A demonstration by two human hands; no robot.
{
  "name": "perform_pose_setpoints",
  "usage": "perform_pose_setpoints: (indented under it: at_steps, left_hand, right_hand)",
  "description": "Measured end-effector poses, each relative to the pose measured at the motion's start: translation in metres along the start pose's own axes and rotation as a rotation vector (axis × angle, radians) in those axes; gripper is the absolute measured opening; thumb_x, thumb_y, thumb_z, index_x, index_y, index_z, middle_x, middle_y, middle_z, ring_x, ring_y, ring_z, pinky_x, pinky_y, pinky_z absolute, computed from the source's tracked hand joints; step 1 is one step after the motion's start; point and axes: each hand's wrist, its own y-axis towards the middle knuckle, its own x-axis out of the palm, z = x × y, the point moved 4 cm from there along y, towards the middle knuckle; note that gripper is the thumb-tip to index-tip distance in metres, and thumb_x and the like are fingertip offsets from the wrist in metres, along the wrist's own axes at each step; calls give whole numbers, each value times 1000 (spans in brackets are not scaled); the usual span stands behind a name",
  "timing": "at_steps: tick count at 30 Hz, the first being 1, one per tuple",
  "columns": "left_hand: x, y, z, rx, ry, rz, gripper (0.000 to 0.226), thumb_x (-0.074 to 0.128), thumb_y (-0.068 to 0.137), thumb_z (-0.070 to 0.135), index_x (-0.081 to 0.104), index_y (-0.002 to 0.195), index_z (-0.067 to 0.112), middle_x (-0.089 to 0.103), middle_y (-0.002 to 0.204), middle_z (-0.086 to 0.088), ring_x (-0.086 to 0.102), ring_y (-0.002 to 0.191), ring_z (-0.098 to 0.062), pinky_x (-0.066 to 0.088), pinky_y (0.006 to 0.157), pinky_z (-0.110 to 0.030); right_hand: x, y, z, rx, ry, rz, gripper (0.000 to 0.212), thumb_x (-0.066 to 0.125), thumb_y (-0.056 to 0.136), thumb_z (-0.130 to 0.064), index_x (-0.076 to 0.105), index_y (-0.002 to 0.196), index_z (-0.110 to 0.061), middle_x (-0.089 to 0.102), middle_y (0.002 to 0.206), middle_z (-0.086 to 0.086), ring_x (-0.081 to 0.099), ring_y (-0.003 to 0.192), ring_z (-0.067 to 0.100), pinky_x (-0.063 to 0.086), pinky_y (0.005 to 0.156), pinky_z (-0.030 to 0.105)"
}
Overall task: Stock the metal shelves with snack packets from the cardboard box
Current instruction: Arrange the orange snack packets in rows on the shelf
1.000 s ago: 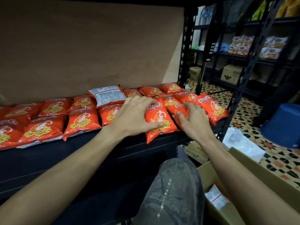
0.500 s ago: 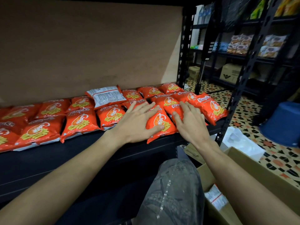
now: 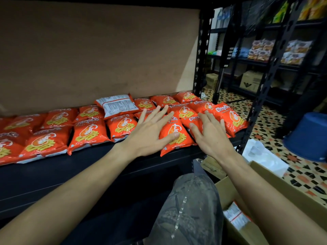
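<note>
Metal shelf (image 3: 88, 174): rows of orange packets. Cardboard box (image 3: 283, 188) bottom right. Front packet (image 3: 174, 138) flat at shelf edge, between hands. Left hand (image 3: 150, 133) splayed flat, thumb on it. Right hand (image 3: 210, 137) flat on neighbouring packets, gripping nothing.

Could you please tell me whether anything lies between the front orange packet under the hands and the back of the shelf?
Yes. More orange snack packets lie directly behind the front orange snack packet, overlapping up to the brown back board. The left hand rests flat on it with nothing between.
</note>
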Motion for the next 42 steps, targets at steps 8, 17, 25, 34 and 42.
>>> perform_pose_setpoints:
  at_steps: [8, 17, 25, 34, 42]
  left_hand:
    - [-10, -2, -12, -45, -24, 3, 75, 29, 91, 72, 27, 153, 31, 7, 164, 9, 0, 151, -8, -10, 121, -45]
    - [-4, -2, -16, -42, 13, -16, 74, 33, 91, 72, 26, 153, 33, 9, 165, 8, 3, 151, -9, -12, 121, -47]
    - [-4, -1, -19, -55, 3, -19, 78, 30, 89, 74, 24, 154, 32, 8, 164, 9, 7, 151, -9, -9, 121, -47]
    - [-26, 4, -37, -110, -38, 148, 64, 34, 97, 63, 37, 148, 24, 29, 159, 1, 22, 148, -14, -3, 121, -45]
    - [-66, 7, -129, -587, 261, 13, 73, 54, 91, 58, 36, 147, 16, 38, 153, -12, 30, 142, -33, 13, 121, -44]
  right_hand:
    - [-7, 1, -5, 10, 48, 109, 51, 54, 100, -28, 44, 145, -6, 52, 143, 13, 46, 131, 32, 35, 111, 47]
    - [7, 4, -10, 4, 202, 165, 45, 53, 101, -31, 45, 141, -12, 48, 139, 7, 43, 130, 23, 35, 109, 35]
    - [8, 2, -9, -25, 158, 141, 53, 50, 101, -41, 40, 144, -11, 49, 142, 7, 44, 132, 25, 35, 113, 45]
    - [-1, 4, -10, -18, 148, 117, 52, 49, 101, -41, 43, 143, -10, 43, 148, 11, 36, 141, 26, 31, 115, 51]
    - [-14, 23, -49, -59, 169, 116, 44, 53, 99, -41, 51, 133, -14, 47, 137, 8, 44, 129, 25, 37, 111, 45]
